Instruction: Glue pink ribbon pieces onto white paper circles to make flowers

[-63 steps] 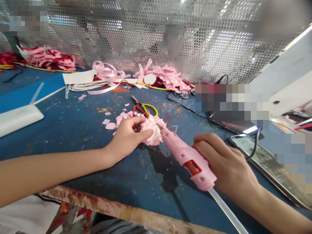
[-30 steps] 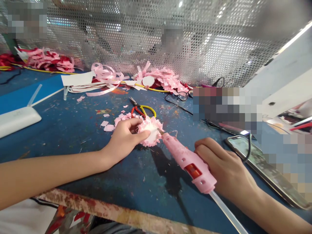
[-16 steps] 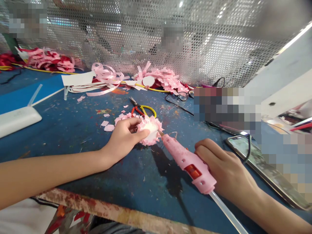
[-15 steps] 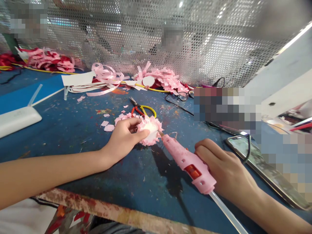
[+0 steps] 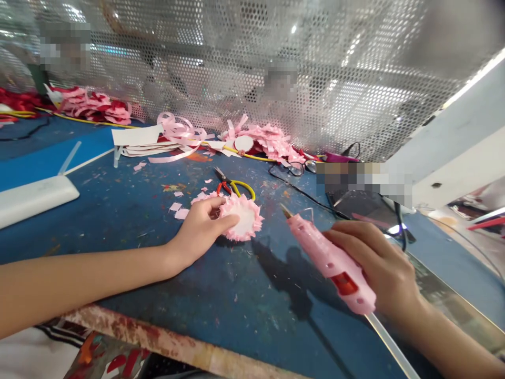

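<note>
Far-left edge of the bench: a flat white plastic box (image 5: 35,196) lies on the blue paint-flecked bench (image 5: 118,221), with a clear glue stick (image 5: 70,157) just behind it.
Back-left corner: a heap of red and pink ribbon pieces (image 5: 94,104) sits against the perforated metal screen (image 5: 244,68).
Back edge, left of middle: a stack of white card sheets (image 5: 136,139) with loops of pale pink ribbon (image 5: 181,131) beside it.
Left hand (image 5: 199,231): it lies low on the bench, thumb and fingers pinching the left rim of the round pink fringed paper flower with a white centre (image 5: 242,218).
Flower's place: flat on the bench near the middle, touching only the left hand, well clear of the glue gun's tip.
Behind the flower: small scissors with red and yellow handles (image 5: 232,185) and loose pink paper scraps (image 5: 181,210).
Back edge, middle: a second pile of pink fringed pieces (image 5: 268,139).
Right hand (image 5: 379,268): clenched around the grip of the pink hot-glue gun (image 5: 329,258), held above the bench, nozzle pointing up and left toward the flower, a clear stick jutting from its rear.
Right of the gun: black cables (image 5: 300,192) and a dark flat device (image 5: 363,202), partly blurred.
</note>
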`<action>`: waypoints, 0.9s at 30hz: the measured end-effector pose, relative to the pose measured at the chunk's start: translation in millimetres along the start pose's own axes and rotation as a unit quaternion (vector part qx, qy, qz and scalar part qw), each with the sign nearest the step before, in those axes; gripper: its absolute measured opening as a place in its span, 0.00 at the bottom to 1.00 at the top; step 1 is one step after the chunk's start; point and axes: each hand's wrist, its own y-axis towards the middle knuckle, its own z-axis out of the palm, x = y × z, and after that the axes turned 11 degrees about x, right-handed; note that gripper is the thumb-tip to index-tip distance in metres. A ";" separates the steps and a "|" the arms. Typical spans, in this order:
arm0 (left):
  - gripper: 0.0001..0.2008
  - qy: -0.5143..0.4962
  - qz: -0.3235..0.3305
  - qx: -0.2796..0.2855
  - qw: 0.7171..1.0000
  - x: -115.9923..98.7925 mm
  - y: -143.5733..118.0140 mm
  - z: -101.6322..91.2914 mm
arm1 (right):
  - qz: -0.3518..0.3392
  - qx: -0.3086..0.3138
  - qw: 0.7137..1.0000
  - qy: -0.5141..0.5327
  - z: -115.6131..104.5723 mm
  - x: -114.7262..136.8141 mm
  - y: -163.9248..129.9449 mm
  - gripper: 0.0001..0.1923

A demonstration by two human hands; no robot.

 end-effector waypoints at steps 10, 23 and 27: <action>0.10 -0.084 -0.108 0.056 0.989 -2.1 -9.4 -27.9 | 0.021 0.379 0.915 0.137 -35.1 -91.3 60.4 0.20; 0.09 -0.022 -0.231 0.197 0.953 -7.8 -3.5 -38.8 | -0.096 0.350 0.924 0.119 42.4 -6.5 166.8 0.07; 0.09 -0.048 -0.246 0.201 0.947 -6.6 0.3 -42.7 | -0.096 0.346 0.928 0.104 44.7 -10.6 167.4 0.09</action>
